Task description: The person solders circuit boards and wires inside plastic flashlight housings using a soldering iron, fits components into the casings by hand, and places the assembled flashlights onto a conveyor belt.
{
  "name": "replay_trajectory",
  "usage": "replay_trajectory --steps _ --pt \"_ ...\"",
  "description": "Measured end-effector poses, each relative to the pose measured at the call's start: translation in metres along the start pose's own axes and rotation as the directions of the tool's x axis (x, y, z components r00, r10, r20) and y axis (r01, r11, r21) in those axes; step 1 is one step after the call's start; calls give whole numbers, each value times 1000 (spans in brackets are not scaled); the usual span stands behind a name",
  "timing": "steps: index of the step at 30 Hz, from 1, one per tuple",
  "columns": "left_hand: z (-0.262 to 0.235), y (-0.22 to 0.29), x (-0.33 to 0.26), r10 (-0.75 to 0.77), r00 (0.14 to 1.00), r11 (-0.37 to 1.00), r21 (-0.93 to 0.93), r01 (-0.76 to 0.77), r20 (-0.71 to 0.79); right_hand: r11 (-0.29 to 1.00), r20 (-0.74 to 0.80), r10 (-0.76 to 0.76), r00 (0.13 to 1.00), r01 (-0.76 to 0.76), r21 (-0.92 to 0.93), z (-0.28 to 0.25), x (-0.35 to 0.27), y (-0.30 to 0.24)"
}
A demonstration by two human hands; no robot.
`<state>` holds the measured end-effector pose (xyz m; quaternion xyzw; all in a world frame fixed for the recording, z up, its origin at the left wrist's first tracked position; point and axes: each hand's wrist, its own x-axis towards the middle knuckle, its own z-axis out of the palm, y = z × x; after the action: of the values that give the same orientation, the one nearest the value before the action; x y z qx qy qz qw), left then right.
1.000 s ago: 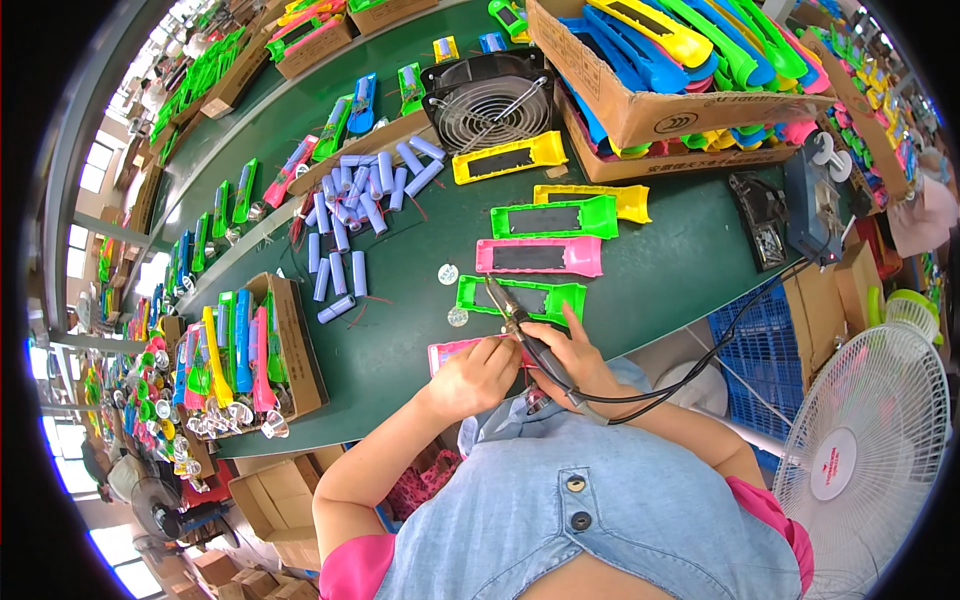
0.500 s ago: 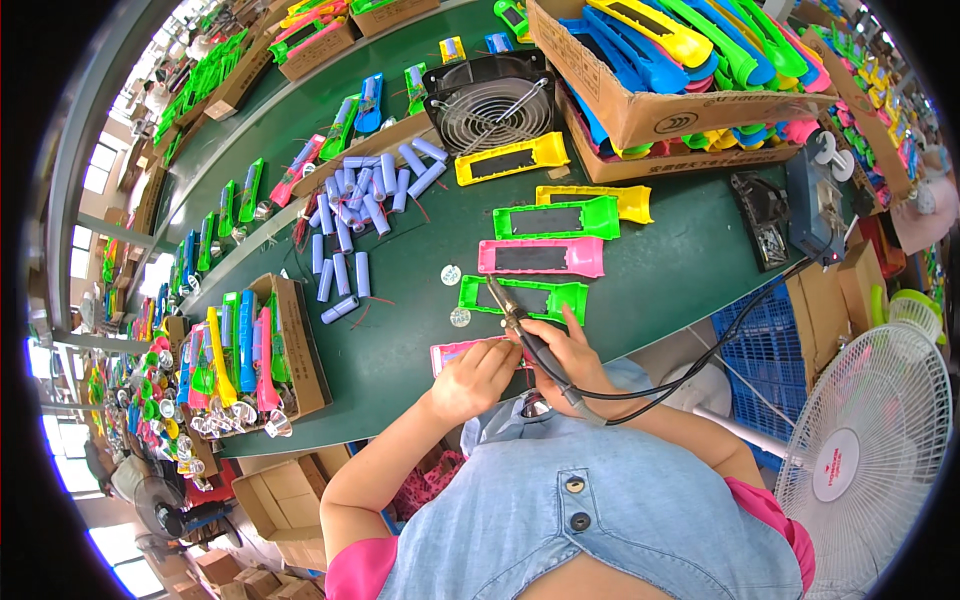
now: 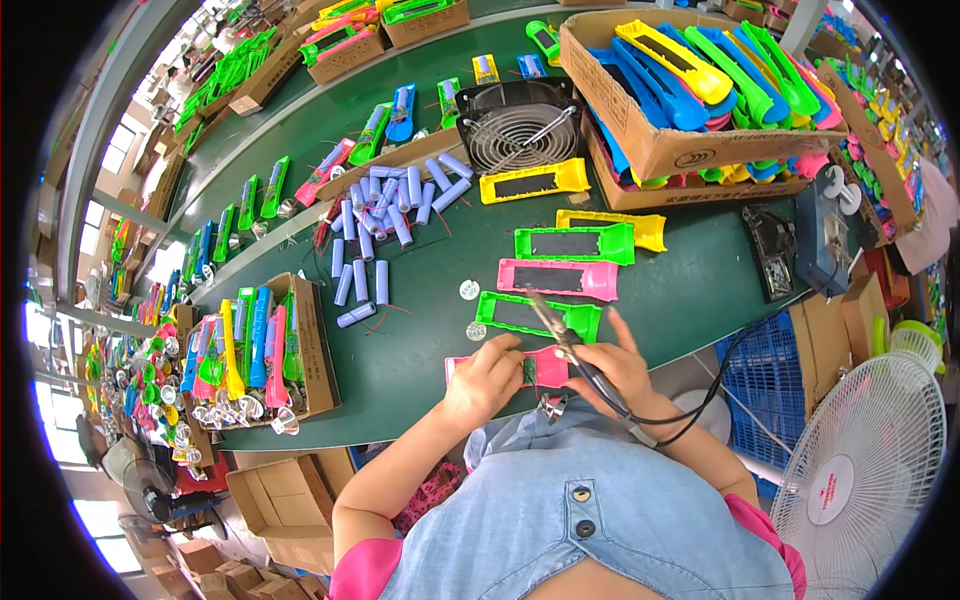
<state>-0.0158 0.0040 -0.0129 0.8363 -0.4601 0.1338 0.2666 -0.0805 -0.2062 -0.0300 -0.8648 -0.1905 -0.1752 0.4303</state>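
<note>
At the table's near edge my left hand [image 3: 484, 380] is closed on a pink plastic flashlight casing [image 3: 549, 368], covering its left part. A small green circuit board [image 3: 528, 372] with thin wires shows inside the casing. A shiny reflector cup [image 3: 552, 405] hangs at its near side. My right hand [image 3: 622, 368] grips a soldering iron [image 3: 598, 384] by its dark handle, index finger raised, tip pointing up and left. The iron's tip is over a green casing [image 3: 540, 316] lying just beyond. Further off lie another pink casing [image 3: 558, 279] and a second green casing [image 3: 575, 243].
Lilac battery cells [image 3: 383, 205] lie piled left of centre. A box of finished-looking flashlights [image 3: 318, 355] stands at the left. Behind are a black fan [image 3: 520, 130] and a carton of casings [image 3: 690, 150]. The iron's cable [image 3: 712, 388] runs right towards a blue-grey unit [image 3: 822, 240].
My right hand has drawn the soldering iron back to the right, away from my left hand, uncovering the pink casing's board and reflector cup. The whole view has shifted slightly.
</note>
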Motion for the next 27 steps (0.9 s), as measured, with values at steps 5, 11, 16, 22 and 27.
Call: replay_trajectory --steps 5,11,16,22,27 --pt "8 4 0 -308 939 945 -165 284 -150 955 6 -153 988 149 -258 -7 -10 28" --pt "12 20 8 -764 608 511 -780 361 -218 993 103 -119 987 118 17 -1 -4 35" --pt "2 10 2 -856 515 262 -894 362 -43 976 208 28 978 -72 207 2 -12 40" --pt "-25 -20 10 -419 908 907 46 419 -22 979 97 -172 980 160 124 -7 -10 33" --pt "-32 -30 14 -384 865 923 92 375 324 996 132 -62 989 54 65 -14 11 -2"
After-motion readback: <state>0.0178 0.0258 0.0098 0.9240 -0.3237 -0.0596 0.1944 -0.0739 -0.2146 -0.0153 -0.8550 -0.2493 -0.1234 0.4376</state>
